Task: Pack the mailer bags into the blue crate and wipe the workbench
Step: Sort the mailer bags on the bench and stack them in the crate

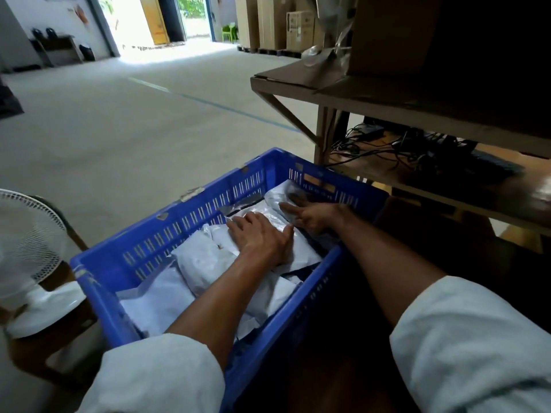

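Observation:
A blue slotted crate (pixel 167 239) stands on the floor in front of me, holding several white mailer bags (pixel 202 263). Both my arms reach down into it. My left hand (pixel 262 236) lies flat, fingers spread, pressing on a mailer bag near the middle of the crate. My right hand (pixel 313 217) rests with straight fingers on another white bag (pixel 277 198) at the crate's far corner. Neither hand grips anything. The lower bags are partly hidden under my forearms.
A brown workbench (pixel 357 96) stands to the right, with a cardboard box (pixel 387 34) on top and tangled cables (pixel 417 150) on its lower shelf. A white fan (pixel 26 234) sits on a low stool at the left. Concrete floor stretches ahead toward a bright doorway.

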